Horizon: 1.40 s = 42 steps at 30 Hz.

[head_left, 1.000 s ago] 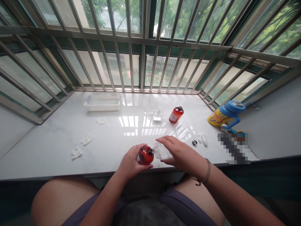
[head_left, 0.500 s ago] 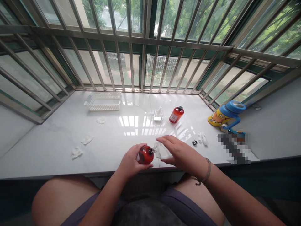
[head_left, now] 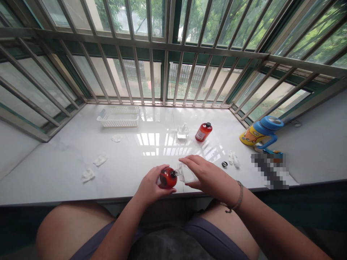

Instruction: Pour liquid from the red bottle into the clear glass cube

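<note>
My left hand [head_left: 153, 184] is wrapped round a red bottle [head_left: 168, 178], which is tilted with its uncapped dark neck to the right. In my right hand [head_left: 206, 173] is a clear glass bottle [head_left: 187, 174], also tipped, its mouth against the red bottle's neck. Whether liquid passes between them is too small to tell. Beyond my hands stands a second red bottle [head_left: 203, 132] with a black cap and a label. To its left is a clear pump dispenser [head_left: 182, 132]. A small black ring-shaped cap [head_left: 225, 164] lies right of my right hand.
At the back left sits a white perforated basket [head_left: 119, 123]. Crumpled tissues [head_left: 100, 160] lie at the left, more tissue [head_left: 234, 159] at the right. A blue and yellow flask [head_left: 260, 131] stands near the right wall, beside a pixelated dark item [head_left: 271, 171]. Window bars [head_left: 165, 104] line the back.
</note>
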{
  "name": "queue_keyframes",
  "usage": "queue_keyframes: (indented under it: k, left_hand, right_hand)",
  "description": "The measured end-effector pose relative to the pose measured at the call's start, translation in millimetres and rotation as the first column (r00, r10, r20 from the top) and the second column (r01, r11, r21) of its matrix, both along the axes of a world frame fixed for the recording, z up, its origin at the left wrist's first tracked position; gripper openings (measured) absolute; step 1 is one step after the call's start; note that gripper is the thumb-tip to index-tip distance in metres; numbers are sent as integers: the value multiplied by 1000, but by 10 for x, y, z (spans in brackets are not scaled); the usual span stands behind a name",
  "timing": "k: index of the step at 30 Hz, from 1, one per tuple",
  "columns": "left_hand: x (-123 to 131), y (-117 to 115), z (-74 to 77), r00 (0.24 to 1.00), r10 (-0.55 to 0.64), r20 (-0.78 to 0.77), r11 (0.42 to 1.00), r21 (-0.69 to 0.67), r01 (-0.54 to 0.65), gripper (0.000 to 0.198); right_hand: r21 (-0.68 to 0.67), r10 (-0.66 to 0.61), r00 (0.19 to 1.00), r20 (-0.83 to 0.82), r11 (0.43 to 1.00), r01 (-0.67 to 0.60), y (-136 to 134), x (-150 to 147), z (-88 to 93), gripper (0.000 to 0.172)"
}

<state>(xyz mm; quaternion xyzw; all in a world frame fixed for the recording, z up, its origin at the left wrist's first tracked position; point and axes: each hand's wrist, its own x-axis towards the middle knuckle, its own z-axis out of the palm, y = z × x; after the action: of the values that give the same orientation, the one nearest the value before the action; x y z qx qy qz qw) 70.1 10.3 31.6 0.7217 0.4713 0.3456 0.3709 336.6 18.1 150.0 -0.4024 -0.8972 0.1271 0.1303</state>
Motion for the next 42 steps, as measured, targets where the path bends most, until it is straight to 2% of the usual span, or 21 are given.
queue_keyframes:
  k: [42]
  left_hand:
    - [-15, -4, 8, 1000, 10, 4, 1000, 8, -10, 86]
  right_hand:
    - [-4, 40, 996, 74, 999, -40, 39, -68, 116, 87]
